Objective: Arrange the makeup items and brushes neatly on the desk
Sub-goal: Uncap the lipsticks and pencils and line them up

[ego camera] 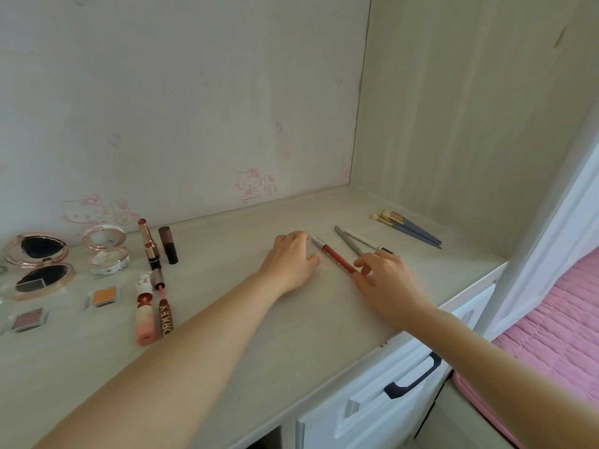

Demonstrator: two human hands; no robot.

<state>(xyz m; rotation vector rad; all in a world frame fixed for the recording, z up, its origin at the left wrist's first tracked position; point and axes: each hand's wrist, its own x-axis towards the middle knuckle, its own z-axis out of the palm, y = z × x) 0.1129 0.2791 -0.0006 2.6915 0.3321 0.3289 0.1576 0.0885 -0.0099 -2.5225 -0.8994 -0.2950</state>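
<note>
- The left hand (290, 259) lies palm down on the desk (227, 319) near the middle of the back edge, fingers bent loosely and holding nothing; its fingertips are just beside the white cap end of a red pencil (334, 254).
- The right hand (385, 280) is toward the right edge, thumb and forefinger pinching the near end of the red pencil, which lies flat and slants from back-left to front-right between the two hands.
- Just right of it, a grey pencil (348, 241) and a white pencil (361, 239) lie side by side at a like slant, their near ends hidden by the right hand's fingers.
- A bundle of blue-handled brushes (410, 228) lies near the back right corner, bristles toward the back wall.
- Along the left part of the desk, near the back edge: an open compact with a dark mirror (37, 264), an open round powder case (107, 251), a gold lipstick (149, 243) and a dark brown lipstick (168, 244).
- Closer to the front on the left: a small orange eyeshadow pan (105, 296), a mauve eyeshadow pan (27, 320), a pink lip-gloss tube (144, 314) and a brown lettered tube (165, 309), these two side by side.
- A white drawer with a dark handle (418, 375) sits under the desk's front right edge.
</note>
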